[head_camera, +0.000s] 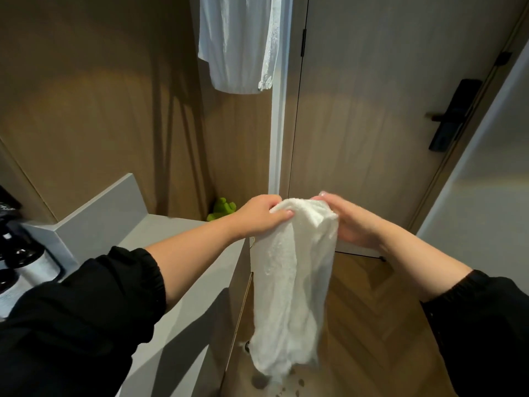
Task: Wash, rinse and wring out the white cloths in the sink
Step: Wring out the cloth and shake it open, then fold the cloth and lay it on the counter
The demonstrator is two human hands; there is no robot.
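A wet white cloth point(292, 282) hangs down in front of me, past the end of the grey counter point(183, 253) and over the wooden floor. My left hand point(257, 214) grips its top edge on the left side, thumb across the fabric. My right hand point(347, 220) holds the top edge on the right, fingers curled behind the cloth. Both hands are close together at the same height. Another white cloth point(237, 44) hangs high up against the wall above. The sink is out of view.
Water drops spot the floor point(289, 385) under the cloth. A door with a black handle point(452, 116) stands to the right. A green toy point(221, 209) lies in the corner behind the counter. Dark-capped bottles point(25, 262) stand on the counter at the left.
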